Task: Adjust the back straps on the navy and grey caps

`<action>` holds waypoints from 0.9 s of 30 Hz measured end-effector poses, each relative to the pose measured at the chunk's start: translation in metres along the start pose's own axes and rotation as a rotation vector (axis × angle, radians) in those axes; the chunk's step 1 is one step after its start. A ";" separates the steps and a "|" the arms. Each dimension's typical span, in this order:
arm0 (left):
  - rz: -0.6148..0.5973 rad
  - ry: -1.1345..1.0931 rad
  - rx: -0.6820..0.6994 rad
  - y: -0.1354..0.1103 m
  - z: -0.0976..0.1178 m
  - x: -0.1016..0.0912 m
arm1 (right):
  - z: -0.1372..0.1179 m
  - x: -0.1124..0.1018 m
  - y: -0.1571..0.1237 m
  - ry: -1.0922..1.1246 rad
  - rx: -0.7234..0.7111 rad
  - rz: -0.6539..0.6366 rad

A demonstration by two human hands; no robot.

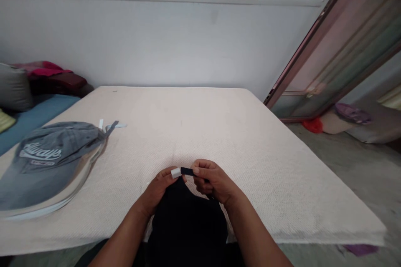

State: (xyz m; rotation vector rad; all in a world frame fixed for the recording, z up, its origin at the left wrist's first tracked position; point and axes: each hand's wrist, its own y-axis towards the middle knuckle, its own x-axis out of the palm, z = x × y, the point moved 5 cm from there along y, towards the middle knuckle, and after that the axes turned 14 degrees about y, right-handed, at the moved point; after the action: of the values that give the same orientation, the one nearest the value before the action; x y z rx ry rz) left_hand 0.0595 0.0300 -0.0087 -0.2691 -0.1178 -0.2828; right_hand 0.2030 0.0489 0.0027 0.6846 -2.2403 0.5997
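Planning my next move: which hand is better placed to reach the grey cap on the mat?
Probably the left hand: the grey cap lies to its side, while the right hand would have to cross over. Both hands pinch the strap of the dark cap.

Both hands meet at the mattress's (219, 133) near edge: left hand (158, 190) and right hand (211, 181) pinch a black cap's (188, 221) strap (184, 171). A grey cap (50, 154) lies by the left edge.

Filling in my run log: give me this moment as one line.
left hand: pinches white strap end | right hand: pinches dark strap | black cap: under hands | grey cap: on mat, far left
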 end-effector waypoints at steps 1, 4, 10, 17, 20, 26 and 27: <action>0.009 0.007 -0.005 0.000 -0.002 -0.002 | 0.001 0.001 0.000 -0.013 0.006 -0.003; 0.013 0.025 -0.014 0.002 -0.005 -0.004 | 0.001 0.002 0.001 -0.042 0.012 -0.002; -0.011 -0.005 -0.047 0.003 -0.002 0.001 | 0.001 0.001 0.000 -0.065 0.015 -0.018; -0.012 0.026 -0.035 0.000 0.005 0.005 | 0.000 -0.003 0.000 -0.059 0.010 0.023; -0.070 0.003 -0.014 -0.001 0.010 0.010 | -0.001 -0.006 0.000 -0.025 -0.002 0.064; -0.069 0.002 0.002 0.001 0.005 0.008 | 0.000 -0.002 0.000 -0.003 0.022 0.039; -0.069 0.008 0.003 0.002 0.003 0.007 | 0.001 -0.001 -0.001 -0.007 0.030 0.038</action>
State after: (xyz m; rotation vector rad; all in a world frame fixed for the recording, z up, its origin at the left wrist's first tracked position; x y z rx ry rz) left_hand 0.0663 0.0305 -0.0055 -0.2613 -0.1201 -0.3526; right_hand 0.2040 0.0487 0.0014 0.6610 -2.2599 0.6511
